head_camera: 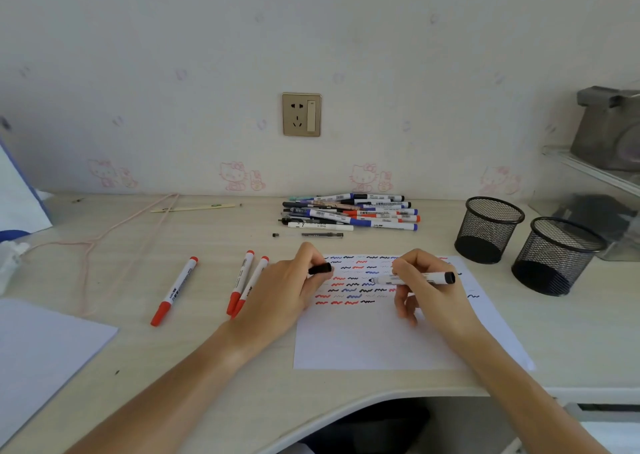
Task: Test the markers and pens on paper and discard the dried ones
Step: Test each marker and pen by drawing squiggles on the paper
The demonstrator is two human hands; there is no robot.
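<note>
A white sheet of paper (374, 342) lies on the desk, its upper half covered with red, blue and black squiggles. My right hand (426, 291) grips an uncapped white marker with a black end (433, 277), tip pointing left just above the squiggles. My left hand (287, 291) pinches the marker's black cap (320, 268) over the paper's left edge. A pile of several markers and pens (349, 211) lies behind the paper by the wall. Three red-capped markers (173, 292) lie on the desk left of my left hand.
Two black mesh pen cups (488, 230) stand at the right, both looking empty. A thin black pen (311, 235) lies in front of the pile. A blank sheet (41, 353) sits at the near left. A pink cord (114, 235) runs across the far left.
</note>
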